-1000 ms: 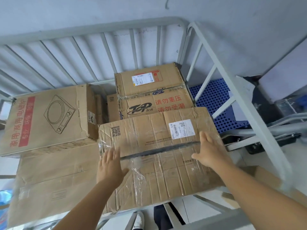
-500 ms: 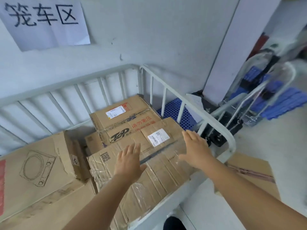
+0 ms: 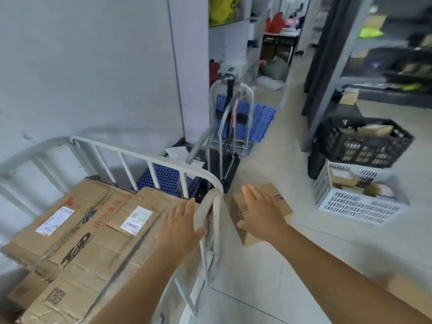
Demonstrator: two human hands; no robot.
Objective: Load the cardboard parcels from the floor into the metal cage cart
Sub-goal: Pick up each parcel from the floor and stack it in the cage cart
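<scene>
The person's left hand is open, with the fingers straight and together, and it hovers over the near right corner of the metal cage cart, just beside the rounded corner post; whether it touches the post cannot be told. The right hand is also open, with spread fingers and the palm down, and it is held out over a cardboard parcel on the floor that lies just to the right of the cart. This hand holds nothing. Inside the cart, several parcels are stacked close together: a taped parcel with a white label lies nearest to the left hand, and to its left is a box with red characters that also carries a white label. Behind the cart, by the white wall, a folded hand trolley stands upright. At the far right, a black crate sits above a white crate, both with cardboard inside.
</scene>
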